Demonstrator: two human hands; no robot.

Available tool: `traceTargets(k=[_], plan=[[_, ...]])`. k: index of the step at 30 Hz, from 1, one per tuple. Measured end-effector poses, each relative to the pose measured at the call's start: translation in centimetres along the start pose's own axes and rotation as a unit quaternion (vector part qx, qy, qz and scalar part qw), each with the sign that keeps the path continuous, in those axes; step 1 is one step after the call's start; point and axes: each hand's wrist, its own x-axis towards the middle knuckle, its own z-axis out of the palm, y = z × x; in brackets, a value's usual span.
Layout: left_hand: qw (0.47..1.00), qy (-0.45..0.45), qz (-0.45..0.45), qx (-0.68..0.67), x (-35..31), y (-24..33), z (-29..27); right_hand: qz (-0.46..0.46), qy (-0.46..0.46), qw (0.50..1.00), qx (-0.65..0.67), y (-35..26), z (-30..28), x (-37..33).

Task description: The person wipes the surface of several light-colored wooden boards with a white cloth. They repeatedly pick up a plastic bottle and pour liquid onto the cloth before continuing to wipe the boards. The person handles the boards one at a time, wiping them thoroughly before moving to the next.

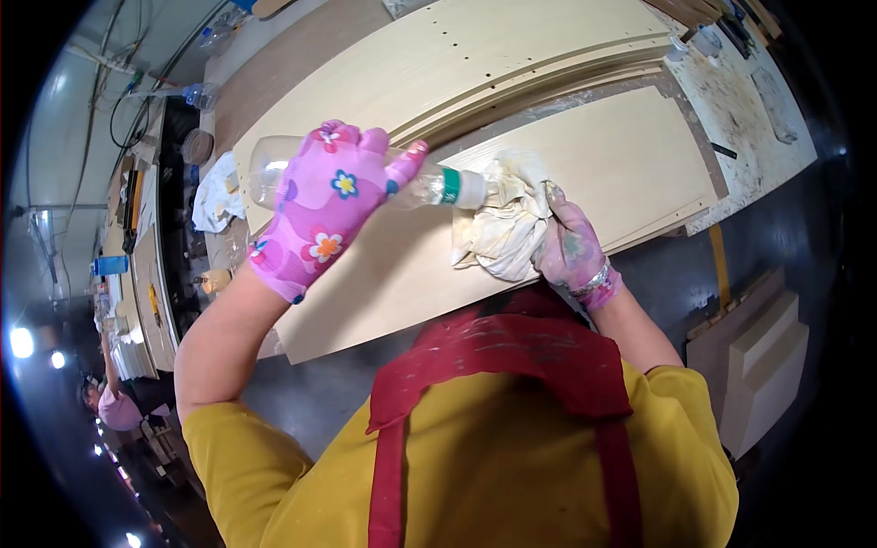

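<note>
Workshop, drilled pale panels [557, 32], stained worktable [744, 105]

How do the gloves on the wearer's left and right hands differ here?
Cleanliness: the left glove is bright with crisp flowers, while the right glove looks duller and stained, its pattern smudged.
Hold: the left glove is around a clear plastic bottle, whereas the right glove holds a crumpled, off-white cloth.
Shared: both are pinkish, patterned and end around the wrist, leaving the forearms bare.
</note>
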Motion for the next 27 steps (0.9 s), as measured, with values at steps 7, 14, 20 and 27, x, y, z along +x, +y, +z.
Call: traceTargets(k=[7,14,20,27], plan=[[0.985,-0.024,-0.104,-0.132,-4.5,1.1,2.7,0.170,-0.061,0.977,0.115,2.3,2.8,1.8],[0.911,0.087,-0.330,-0.230,-16.6,-2.0,7.3,0.269,-0.152,0.947,0.084,8.0,5.9,11.0],[0.759,0.165,-0.589,-0.222,-29.9,-3.9,12.6,0.272,-0.112,0.956,0.016,7.9,3.7,9.8],[0.474,0.416,-0.742,-0.228,-42.4,-4.9,21.1,0.052,0.092,0.982,-0.158,-2.2,-3.8,5.5]])
